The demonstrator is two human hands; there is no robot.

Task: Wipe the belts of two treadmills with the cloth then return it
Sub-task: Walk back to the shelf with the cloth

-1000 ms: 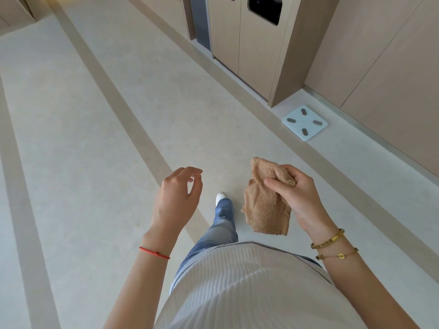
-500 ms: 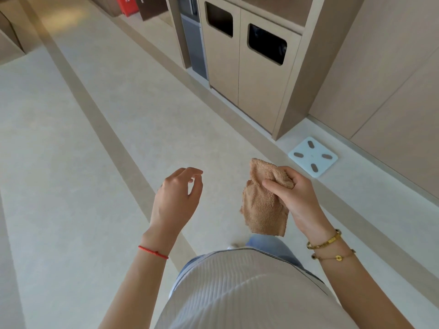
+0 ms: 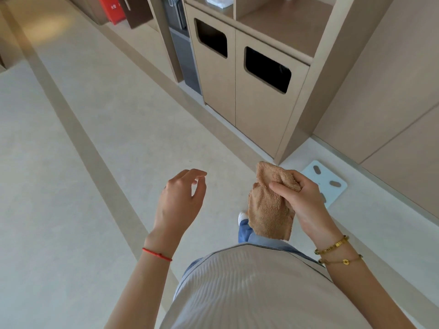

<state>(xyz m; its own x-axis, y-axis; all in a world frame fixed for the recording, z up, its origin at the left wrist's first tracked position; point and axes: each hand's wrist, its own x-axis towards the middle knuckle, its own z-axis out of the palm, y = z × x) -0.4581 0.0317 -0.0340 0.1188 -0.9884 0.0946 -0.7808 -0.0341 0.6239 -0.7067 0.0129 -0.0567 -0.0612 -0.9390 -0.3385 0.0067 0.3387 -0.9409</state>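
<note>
The cloth (image 3: 270, 205), a tan terry rag, hangs bunched from the right hand (image 3: 301, 200), whose thumb and fingers are closed over its upper fold while the loose end drapes down in front of the person's leg. The left hand (image 3: 180, 200) is beside it, apart from the cloth, empty, fingers loosely curled and holding nothing.

Over the last second the view has lifted and swung toward the wall: the cabinet (image 3: 249, 96) with its two dark openings, cut off at the top edge a second ago, now shows in full, and the white bathroom scale (image 3: 332, 184) on the floor (image 3: 71, 162) has slid partly behind the right hand. The grip on the cloth has not altered. I read this as walking with the cloth in hand (a shoe tip shows just below the rag); no treadmill is in view, so whether the wiping is still ahead or already done cannot be told from here.

As for containers, the two cabinet openings look like bin slots, and their insides are too dark to tell what they hold. The shelf (image 3: 280, 24) above carries something white at the far end. A red box (image 3: 111, 8) stands farther along the wall.
</note>
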